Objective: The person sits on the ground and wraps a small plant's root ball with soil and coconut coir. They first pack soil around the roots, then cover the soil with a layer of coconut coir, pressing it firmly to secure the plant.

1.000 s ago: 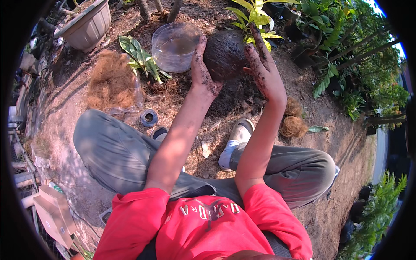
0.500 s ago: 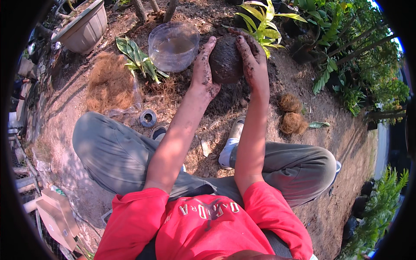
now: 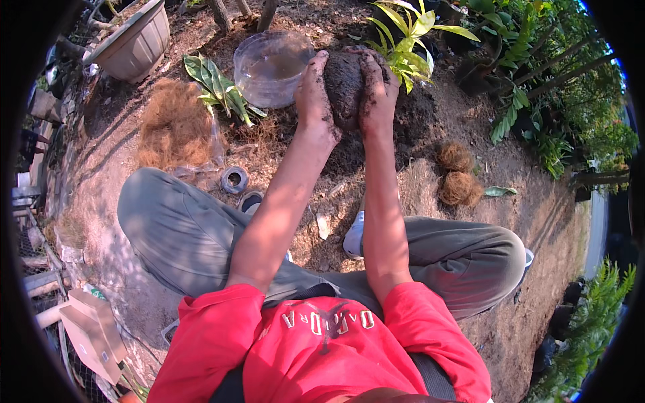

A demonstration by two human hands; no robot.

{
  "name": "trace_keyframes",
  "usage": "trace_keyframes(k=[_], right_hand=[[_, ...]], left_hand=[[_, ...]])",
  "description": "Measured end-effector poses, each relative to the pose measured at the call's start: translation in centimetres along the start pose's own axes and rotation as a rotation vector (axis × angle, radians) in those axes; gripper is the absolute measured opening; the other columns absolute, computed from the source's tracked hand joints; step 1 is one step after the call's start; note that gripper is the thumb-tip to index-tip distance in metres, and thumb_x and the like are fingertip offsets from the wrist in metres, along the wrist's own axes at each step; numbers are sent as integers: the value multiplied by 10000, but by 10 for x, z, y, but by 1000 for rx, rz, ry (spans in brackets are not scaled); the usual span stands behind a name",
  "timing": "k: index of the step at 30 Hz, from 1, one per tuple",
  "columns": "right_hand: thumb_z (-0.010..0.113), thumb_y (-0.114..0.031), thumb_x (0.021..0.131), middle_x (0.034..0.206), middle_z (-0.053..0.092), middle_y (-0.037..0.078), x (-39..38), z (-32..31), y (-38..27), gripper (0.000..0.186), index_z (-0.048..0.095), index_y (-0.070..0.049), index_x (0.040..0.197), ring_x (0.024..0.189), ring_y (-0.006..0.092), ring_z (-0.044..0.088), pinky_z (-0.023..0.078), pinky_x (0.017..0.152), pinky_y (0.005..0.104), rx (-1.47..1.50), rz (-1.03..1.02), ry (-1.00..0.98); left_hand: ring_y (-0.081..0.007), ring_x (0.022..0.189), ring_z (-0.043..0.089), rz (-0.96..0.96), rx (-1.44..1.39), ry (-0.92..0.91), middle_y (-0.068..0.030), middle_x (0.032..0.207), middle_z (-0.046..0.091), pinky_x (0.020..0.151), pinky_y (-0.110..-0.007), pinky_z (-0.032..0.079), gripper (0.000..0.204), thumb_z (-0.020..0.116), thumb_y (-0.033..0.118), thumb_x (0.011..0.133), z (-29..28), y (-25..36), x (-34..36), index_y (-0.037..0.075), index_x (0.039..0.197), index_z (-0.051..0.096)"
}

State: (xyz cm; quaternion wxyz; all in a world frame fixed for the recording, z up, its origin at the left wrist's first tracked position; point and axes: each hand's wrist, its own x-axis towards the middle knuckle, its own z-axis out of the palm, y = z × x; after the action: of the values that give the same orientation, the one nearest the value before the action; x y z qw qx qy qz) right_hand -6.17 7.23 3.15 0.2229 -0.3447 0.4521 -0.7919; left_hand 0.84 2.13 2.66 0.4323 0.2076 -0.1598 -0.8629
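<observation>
A dark, wet ball of mud is held between my two soil-smeared hands, out ahead of my feet. My left hand presses its left side, fingers pointing away from me. Round the right side curves my right hand, its thumb lying along the top of the ball. Just left of my left hand stands a round clear plastic tub with murky water in it. Behind my right hand grows a small yellow-green leafy plant. Loose dark soil spreads beneath and beside the hands.
Brown fibre lies in a heap at the left, near cut green leaves and a roll. Two fibre balls sit to the right. A large planter stands far left, a cardboard box near left.
My right hand has moved left, closer to my left hand, and the mud ball looks narrower between them. Both hands still hold it.
</observation>
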Motion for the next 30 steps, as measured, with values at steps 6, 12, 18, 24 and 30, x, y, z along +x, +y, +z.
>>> trace_keyframes(k=[6,12,18,24,30], right_hand=[[490,-282,979,1123,630,89,-2,7,-12,367,639,6,1151,1045,180,562,413,970,313,-62,-83,19],[550,-251,944,1188,606,102,-6,9,11,379,591,21,1205,1084,188,566,439,972,320,159,-148,164],[456,-297,948,1209,596,118,-2,10,-15,409,598,-5,1197,1106,241,586,469,972,372,420,71,121],[463,-311,1007,1181,606,176,2,13,18,428,577,42,1220,1086,242,562,418,969,335,-172,-70,-36],[505,-310,967,1167,605,252,-6,8,-18,450,568,26,1259,1123,372,547,408,990,411,-673,-43,-105]], left_hand=[[-244,895,663,-123,-47,-71,-105,1008,678,827,-383,552,357,460,355,979,18,18,-8,58,1093,621],[-225,966,642,68,94,-78,-111,1102,645,872,-372,527,468,445,449,986,27,6,-21,55,1206,569],[-199,979,631,46,254,-172,-82,1081,643,859,-359,522,546,447,530,968,14,24,-6,48,1189,576],[-319,1022,619,-153,-57,-172,-150,1143,633,923,-471,492,535,429,494,945,-13,27,10,54,1220,560],[-305,1035,613,-162,-161,-233,-137,1158,631,954,-457,475,513,364,474,975,-27,28,22,68,1217,565]])
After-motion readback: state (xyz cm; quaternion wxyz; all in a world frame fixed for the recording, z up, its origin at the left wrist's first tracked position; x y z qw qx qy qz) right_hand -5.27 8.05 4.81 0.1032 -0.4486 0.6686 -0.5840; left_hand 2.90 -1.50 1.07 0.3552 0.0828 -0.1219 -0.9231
